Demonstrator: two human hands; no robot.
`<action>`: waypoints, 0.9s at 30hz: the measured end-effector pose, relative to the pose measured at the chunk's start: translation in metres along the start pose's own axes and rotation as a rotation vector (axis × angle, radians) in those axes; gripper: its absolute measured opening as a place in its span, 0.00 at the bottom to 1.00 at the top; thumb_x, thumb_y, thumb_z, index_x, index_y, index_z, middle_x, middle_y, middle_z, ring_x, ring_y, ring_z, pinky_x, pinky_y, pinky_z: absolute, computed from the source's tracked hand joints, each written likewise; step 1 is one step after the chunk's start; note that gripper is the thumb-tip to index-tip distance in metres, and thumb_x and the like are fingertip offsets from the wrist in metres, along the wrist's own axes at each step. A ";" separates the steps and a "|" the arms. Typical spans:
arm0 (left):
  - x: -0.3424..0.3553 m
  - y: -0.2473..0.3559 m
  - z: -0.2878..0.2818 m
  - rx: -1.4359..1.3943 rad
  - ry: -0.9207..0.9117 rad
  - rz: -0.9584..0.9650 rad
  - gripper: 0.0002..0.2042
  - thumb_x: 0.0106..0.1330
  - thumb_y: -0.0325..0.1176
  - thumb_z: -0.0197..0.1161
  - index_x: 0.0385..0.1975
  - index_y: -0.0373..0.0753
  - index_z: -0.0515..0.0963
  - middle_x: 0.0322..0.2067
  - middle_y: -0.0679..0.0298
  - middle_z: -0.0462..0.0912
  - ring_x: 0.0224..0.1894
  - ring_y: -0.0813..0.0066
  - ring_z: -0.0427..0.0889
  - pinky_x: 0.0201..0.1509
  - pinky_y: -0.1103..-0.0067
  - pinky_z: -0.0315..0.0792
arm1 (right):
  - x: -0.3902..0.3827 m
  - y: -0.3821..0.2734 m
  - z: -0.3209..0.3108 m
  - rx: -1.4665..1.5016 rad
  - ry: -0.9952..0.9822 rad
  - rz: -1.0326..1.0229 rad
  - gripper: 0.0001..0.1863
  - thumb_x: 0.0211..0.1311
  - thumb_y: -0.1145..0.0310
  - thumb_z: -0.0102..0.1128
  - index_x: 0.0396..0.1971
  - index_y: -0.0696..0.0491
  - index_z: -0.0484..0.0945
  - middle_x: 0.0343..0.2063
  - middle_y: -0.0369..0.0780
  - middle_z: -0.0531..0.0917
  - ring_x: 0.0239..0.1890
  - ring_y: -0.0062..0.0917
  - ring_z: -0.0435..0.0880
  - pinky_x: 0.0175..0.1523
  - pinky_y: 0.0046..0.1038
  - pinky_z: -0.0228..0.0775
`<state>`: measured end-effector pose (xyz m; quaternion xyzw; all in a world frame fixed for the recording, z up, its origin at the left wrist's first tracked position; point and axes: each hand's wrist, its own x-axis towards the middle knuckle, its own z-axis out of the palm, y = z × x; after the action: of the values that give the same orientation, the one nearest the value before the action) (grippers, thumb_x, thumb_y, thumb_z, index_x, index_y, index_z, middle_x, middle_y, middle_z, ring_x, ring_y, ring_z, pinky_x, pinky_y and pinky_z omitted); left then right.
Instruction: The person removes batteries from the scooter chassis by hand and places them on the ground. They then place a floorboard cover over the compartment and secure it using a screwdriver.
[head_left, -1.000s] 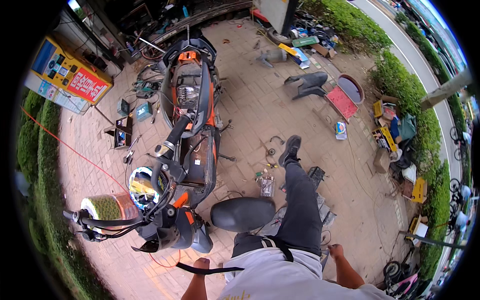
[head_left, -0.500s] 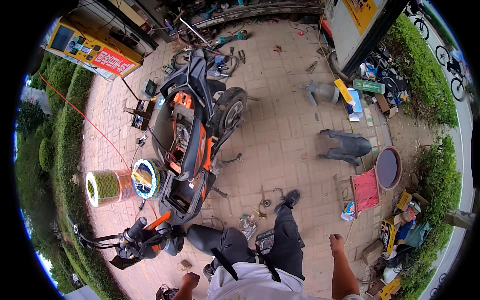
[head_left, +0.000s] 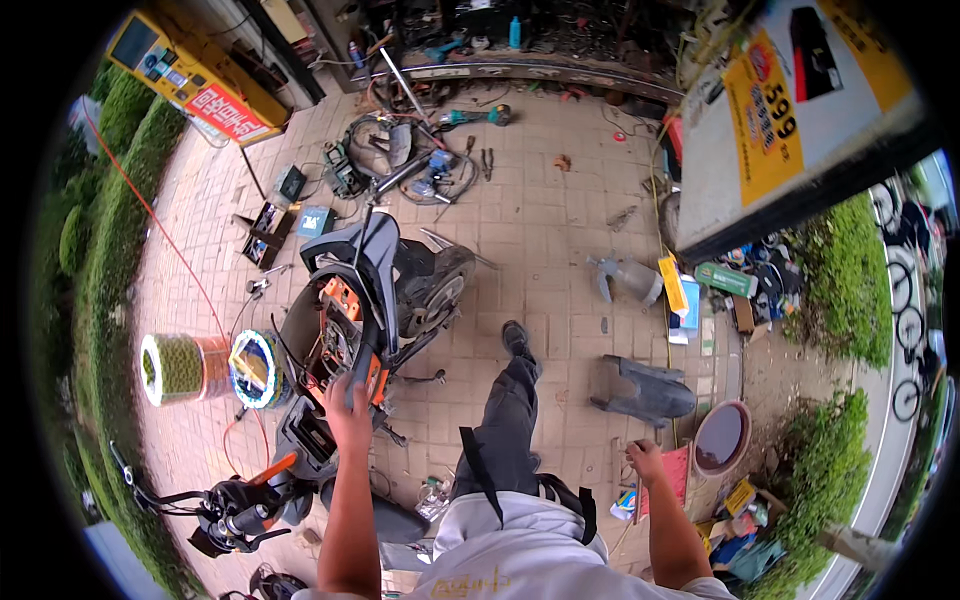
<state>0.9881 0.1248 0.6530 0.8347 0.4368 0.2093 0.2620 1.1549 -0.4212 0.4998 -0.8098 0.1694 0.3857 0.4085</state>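
A black and orange scooter (head_left: 372, 385) stands at my left. Its body is uncovered in the middle, showing orange parts and wiring. My left hand (head_left: 347, 402) reaches over the scooter's near side with fingers stretched out, touching or just above the body; the view does not settle which. My right hand (head_left: 645, 460) hangs in the air at my right with its fingers loosely curled in. I see nothing in it. Nearest to it are a red woven seat (head_left: 677, 476) and a dark plastic fender-like panel (head_left: 645, 390) on the paving.
Tools, hoses and a green power tool (head_left: 480, 116) lie beyond the scooter. Two round tubs (head_left: 183, 370) stand left of it. A basin of dark liquid (head_left: 722, 438), a grey jug-like container (head_left: 628, 280) and boxes (head_left: 728, 280) are at right. A large sign panel (head_left: 800, 110) juts in at upper right.
I have stepped forward, one foot now farther ahead beside the scooter. My left hand has risen from low by my side to the scooter's body. My right hand has moved slightly left and up.
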 end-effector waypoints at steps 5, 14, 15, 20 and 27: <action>0.124 0.011 0.093 -0.030 0.202 -0.150 0.17 0.62 0.32 0.61 0.50 0.33 0.74 0.49 0.49 0.75 0.53 0.52 0.71 0.58 0.66 0.64 | 0.052 -0.068 -0.040 0.023 -0.021 0.152 0.15 0.60 0.62 0.57 0.36 0.60 0.78 0.28 0.39 0.82 0.26 0.23 0.80 0.29 0.26 0.71; 0.206 0.018 0.102 0.474 0.055 -0.014 0.09 0.53 0.30 0.62 0.34 0.38 0.77 0.39 0.58 0.76 0.45 0.58 0.73 0.50 0.65 0.65 | 0.196 -0.325 -0.018 -0.425 -0.287 -0.102 0.13 0.61 0.62 0.58 0.35 0.58 0.77 0.27 0.38 0.81 0.25 0.22 0.79 0.29 0.24 0.70; 0.197 0.017 0.098 0.449 0.118 -0.015 0.08 0.54 0.30 0.61 0.34 0.38 0.77 0.37 0.58 0.76 0.44 0.57 0.73 0.49 0.65 0.66 | 0.216 -0.359 -0.004 -0.437 -0.349 -0.169 0.13 0.61 0.63 0.58 0.35 0.59 0.76 0.26 0.37 0.80 0.24 0.21 0.78 0.28 0.23 0.69; 0.139 0.078 0.036 0.137 0.416 -0.214 0.09 0.53 0.24 0.63 0.34 0.36 0.76 0.38 0.56 0.76 0.41 0.55 0.76 0.45 0.67 0.69 | 0.306 -0.467 0.073 -0.757 -0.551 -0.587 0.09 0.62 0.65 0.58 0.29 0.56 0.76 0.22 0.36 0.78 0.22 0.18 0.76 0.27 0.20 0.68; -0.083 0.135 -0.002 -0.166 0.941 -0.762 0.07 0.58 0.22 0.63 0.33 0.33 0.73 0.35 0.55 0.74 0.33 0.53 0.76 0.38 0.71 0.72 | 0.078 -0.497 0.229 -1.341 -1.205 -0.958 0.12 0.60 0.66 0.61 0.36 0.61 0.78 0.27 0.39 0.82 0.32 0.21 0.81 0.38 0.23 0.73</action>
<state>1.0263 -0.0089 0.7285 0.4146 0.7557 0.4805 0.1615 1.3869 0.0657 0.6203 -0.5255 -0.6571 0.5405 -0.0006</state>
